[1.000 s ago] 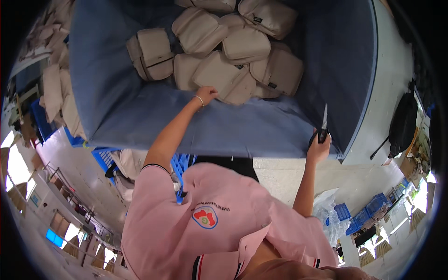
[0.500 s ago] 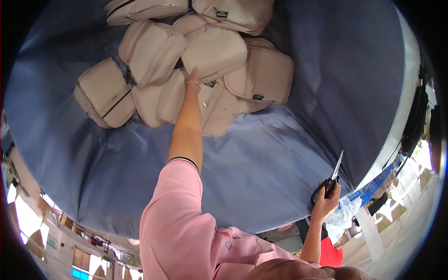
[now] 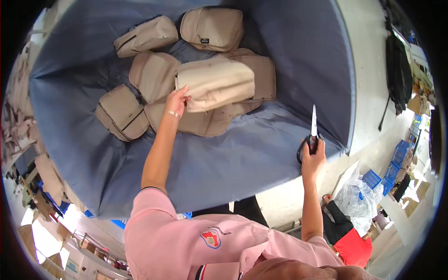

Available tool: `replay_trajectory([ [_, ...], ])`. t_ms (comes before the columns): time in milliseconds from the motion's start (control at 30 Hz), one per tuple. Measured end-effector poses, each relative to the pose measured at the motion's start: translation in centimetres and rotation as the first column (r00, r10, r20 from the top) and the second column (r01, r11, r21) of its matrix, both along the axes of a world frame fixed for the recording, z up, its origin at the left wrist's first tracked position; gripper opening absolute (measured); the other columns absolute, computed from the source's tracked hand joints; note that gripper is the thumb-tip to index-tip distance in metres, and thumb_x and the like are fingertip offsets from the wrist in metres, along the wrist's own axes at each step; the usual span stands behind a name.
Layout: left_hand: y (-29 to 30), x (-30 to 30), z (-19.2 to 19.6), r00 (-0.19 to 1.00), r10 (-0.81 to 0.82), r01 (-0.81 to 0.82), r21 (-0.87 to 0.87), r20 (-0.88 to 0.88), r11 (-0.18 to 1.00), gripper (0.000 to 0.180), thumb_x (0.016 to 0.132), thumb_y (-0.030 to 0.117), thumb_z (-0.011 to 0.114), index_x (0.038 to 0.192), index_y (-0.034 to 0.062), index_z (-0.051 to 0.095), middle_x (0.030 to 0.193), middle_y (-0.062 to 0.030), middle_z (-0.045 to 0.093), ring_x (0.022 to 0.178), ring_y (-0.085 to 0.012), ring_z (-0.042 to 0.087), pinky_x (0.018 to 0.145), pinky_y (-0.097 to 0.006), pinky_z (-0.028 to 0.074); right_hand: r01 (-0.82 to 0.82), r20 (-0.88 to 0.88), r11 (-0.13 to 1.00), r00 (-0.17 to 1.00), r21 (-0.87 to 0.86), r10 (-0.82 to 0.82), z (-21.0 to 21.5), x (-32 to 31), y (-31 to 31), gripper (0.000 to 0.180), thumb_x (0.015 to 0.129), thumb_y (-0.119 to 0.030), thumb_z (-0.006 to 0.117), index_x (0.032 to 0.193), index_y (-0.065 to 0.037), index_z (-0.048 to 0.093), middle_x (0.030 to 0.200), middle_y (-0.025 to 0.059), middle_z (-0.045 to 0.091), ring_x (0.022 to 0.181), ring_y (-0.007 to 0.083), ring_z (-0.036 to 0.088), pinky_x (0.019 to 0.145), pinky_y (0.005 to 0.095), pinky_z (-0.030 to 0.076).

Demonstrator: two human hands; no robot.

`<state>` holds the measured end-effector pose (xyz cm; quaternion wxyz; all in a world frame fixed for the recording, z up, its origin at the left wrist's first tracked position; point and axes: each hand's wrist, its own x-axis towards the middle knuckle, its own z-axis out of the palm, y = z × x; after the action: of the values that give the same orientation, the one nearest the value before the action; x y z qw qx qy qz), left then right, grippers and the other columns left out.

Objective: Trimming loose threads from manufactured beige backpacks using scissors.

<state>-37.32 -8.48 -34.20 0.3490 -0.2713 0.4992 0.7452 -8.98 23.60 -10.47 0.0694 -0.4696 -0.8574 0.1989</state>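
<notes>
My left hand point(image 3: 177, 100) reaches into a large blue fabric-lined bin, its fingers closed on the near left edge of a beige backpack point(image 3: 217, 81). That backpack is raised over the others and covers part of them. Around it lie several more beige backpacks, one at the left point(image 3: 122, 112), another at the back point(image 3: 212, 29). In my right hand point(image 3: 313, 158), near the bin's front right corner, is a pair of scissors point(image 3: 313, 123) with black handles, blades pointing away from me.
The blue bin point(image 3: 308, 56) has a high right wall with a pale rim. Outside it on the right are a clear plastic bag point(image 3: 357, 198), blue crates point(image 3: 399, 154), a red cloth point(image 3: 354, 247) and a hanging black cloth point(image 3: 399, 79). Beige fabric pieces point(image 3: 49, 177) lie at the left.
My left hand has taken hold of a backpack and drawn it up toward me. The scissors in my right hand have moved up in view and point more upright.
</notes>
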Motion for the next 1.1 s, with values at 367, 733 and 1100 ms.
replay_trajectory([
  [367, -4.4, 18.3, 34.1, 0.925, -0.247, 0.297, 0.143, -0.290, 0.944, 0.033, 0.086, 0.008, 0.066, 0.117, -0.0038, 0.062, 0.113, -0.0111, 0.067, 0.106, -0.0202, 0.063, 0.093, -0.032, 0.048, -0.278, -0.586, 0.538, 0.578, -0.796, -0.568, 5.5, 5.6, 0.9, 0.020, 0.096, -0.026, 0.060, 0.100, -0.007, 0.058, 0.077, -0.0016, 0.055, 0.065, 0.0066, 0.050, 0.056, 0.0206, 0.040],
  [733, -3.7, 35.5, 30.6, 0.809, -0.536, 0.498, -0.204, -0.240, 0.843, 0.024, 0.085, 0.012, 0.071, 0.106, 0.0004, 0.070, 0.097, -0.0024, 0.069, 0.087, -0.0098, 0.061, 0.081, -0.027, 0.048, -0.100, -0.381, 0.618, 0.859, -0.780, -0.343, 5.5, 22.0, 0.7, 0.022, 0.085, -0.019, 0.070, 0.094, -0.002, 0.059, 0.085, 0.0021, 0.064, 0.076, 0.0097, 0.057, 0.070, 0.0250, 0.047],
  [1100, -5.4, 35.6, 29.0, 0.673, -0.722, 0.662, -0.304, -0.161, 0.685, 0.027, 0.088, 0.022, 0.070, 0.103, -0.0004, 0.070, 0.089, -0.0037, 0.070, 0.078, -0.0103, 0.061, 0.072, -0.027, 0.050, -0.071, -0.488, 0.880, 0.852, -0.469, -0.192, 2.8, 17.1, 1.5, 0.028, 0.076, -0.014, 0.071, 0.095, 0.002, 0.058, 0.080, 0.0132, 0.065, 0.073, 0.0228, 0.062, 0.069, 0.0351, 0.049],
])
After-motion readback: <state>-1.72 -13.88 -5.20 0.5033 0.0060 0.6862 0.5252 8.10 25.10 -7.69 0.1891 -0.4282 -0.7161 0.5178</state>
